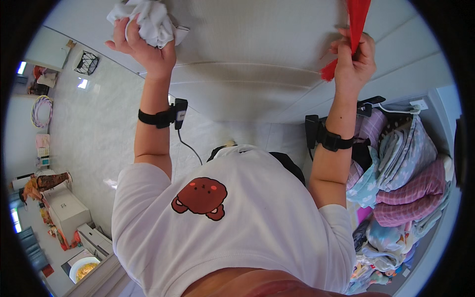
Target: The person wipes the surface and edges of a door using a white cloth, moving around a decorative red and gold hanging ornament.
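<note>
At the upper left, my left hand is closed round a bunched white cloth. The cloth rests against a large pale panel, which looks like a door. My right hand, raised at the upper right, pinches a red hanging strip that runs out of the top of the view. A frayed red end, like a tassel, sticks out to the left of these fingers. What the strip hangs from is out of sight. Both forearms are stretched upward, each with a black strap and small box.
Folded blankets and quilts are piled on the right beside me. On the left, a pale tiled floor stretches past a black wire basket. A white cabinet and a bowl of yellow food stand at the lower left.
</note>
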The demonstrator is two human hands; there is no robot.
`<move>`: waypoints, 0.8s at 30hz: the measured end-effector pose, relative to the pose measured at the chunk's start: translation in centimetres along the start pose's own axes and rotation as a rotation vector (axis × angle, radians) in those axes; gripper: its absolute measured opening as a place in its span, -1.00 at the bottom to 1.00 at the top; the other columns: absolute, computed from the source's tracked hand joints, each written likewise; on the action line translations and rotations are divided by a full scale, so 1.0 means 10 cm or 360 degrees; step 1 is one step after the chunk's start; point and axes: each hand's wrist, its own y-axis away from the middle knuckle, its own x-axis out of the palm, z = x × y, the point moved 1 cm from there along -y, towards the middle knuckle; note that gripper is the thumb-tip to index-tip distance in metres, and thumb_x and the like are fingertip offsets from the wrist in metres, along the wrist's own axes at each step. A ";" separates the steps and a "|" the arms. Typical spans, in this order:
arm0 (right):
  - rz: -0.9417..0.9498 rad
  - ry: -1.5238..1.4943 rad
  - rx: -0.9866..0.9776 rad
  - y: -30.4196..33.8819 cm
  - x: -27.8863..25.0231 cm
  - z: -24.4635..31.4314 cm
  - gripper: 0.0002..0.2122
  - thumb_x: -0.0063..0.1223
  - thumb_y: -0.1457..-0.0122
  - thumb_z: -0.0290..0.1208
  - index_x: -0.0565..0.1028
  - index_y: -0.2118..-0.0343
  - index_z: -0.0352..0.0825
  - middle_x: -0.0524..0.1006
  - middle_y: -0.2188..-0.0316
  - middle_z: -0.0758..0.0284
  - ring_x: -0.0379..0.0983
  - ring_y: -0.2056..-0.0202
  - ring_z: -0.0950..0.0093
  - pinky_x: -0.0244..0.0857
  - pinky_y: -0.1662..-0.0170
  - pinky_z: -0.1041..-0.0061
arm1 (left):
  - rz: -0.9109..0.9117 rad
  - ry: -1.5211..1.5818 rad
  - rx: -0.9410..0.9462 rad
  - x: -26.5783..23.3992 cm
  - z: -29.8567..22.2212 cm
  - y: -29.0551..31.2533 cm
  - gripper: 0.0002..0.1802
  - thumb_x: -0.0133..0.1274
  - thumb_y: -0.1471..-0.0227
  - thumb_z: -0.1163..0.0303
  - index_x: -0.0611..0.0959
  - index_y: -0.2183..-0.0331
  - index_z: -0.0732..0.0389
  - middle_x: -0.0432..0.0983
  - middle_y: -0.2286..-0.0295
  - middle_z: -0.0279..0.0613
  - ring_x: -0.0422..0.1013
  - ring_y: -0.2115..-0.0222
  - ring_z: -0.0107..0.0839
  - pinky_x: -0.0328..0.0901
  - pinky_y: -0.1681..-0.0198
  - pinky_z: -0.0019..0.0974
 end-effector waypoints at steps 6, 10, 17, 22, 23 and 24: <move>-0.0031 0.0111 -0.0038 0.00 0.06 -0.02 -0.80 -0.04 0.09 -0.72 0.52 0.38 -0.39 0.43 0.32 0.35 0.37 0.47 0.64 0.31 0.46 0.69 | 0.0900 -0.0101 0.0498 -0.07 -0.44 0.98 -0.52 0.11 0.13 0.28 0.52 0.08 -0.29 0.41 0.11 -0.55 0.30 0.02 -0.49 -0.32 -0.19 0.17; 0.0011 0.0266 -0.0133 -0.02 -0.02 -0.07 -0.81 -0.03 0.10 -0.70 0.54 0.39 -0.37 0.42 0.32 0.36 0.33 0.45 0.64 0.24 0.43 0.71 | 0.1170 -0.0110 0.0721 -0.13 -0.47 1.06 -0.55 0.01 0.04 0.28 0.51 0.08 -0.41 0.43 0.13 -0.73 0.35 0.09 -0.65 -0.25 -0.18 0.10; -0.0099 0.0120 0.0016 0.06 0.06 -0.01 -0.80 -0.03 0.11 -0.68 0.55 0.40 -0.35 0.40 0.33 0.34 0.32 0.41 0.60 0.24 0.37 0.67 | 0.0080 -0.0141 -0.0109 -0.21 0.18 0.08 -0.33 0.20 0.31 0.31 0.43 0.03 0.04 0.30 0.04 -0.08 0.17 -0.07 -0.11 -0.36 -0.15 0.19; -0.0138 0.0296 -0.0180 0.07 0.10 -0.08 -0.79 -0.06 0.10 -0.68 0.56 0.40 -0.34 0.40 0.34 0.33 0.32 0.35 0.55 0.24 0.34 0.62 | 0.0219 -0.0095 -0.0127 -0.23 -0.12 0.46 -0.34 0.13 0.29 0.43 0.41 0.02 0.05 0.26 0.02 -0.07 0.15 -0.08 -0.08 -0.43 -0.19 0.26; -0.0143 0.0338 -0.0174 0.07 0.10 -0.07 -0.78 -0.07 0.10 -0.67 0.56 0.40 -0.33 0.40 0.35 0.33 0.32 0.33 0.53 0.23 0.34 0.62 | 0.0497 -0.0104 0.0038 -0.21 -0.19 0.71 -0.39 0.13 0.27 0.42 0.46 0.05 -0.05 0.31 0.04 -0.16 0.18 -0.07 -0.14 -0.43 -0.20 0.25; -0.0144 0.0369 -0.0171 0.07 0.11 -0.07 -0.77 -0.08 0.10 -0.67 0.57 0.40 -0.32 0.40 0.35 0.34 0.31 0.32 0.52 0.22 0.34 0.61 | 0.0773 -0.0125 0.0204 -0.22 -0.25 0.93 -0.44 0.13 0.24 0.41 0.52 0.08 -0.14 0.35 0.07 -0.24 0.21 -0.06 -0.20 -0.42 -0.20 0.25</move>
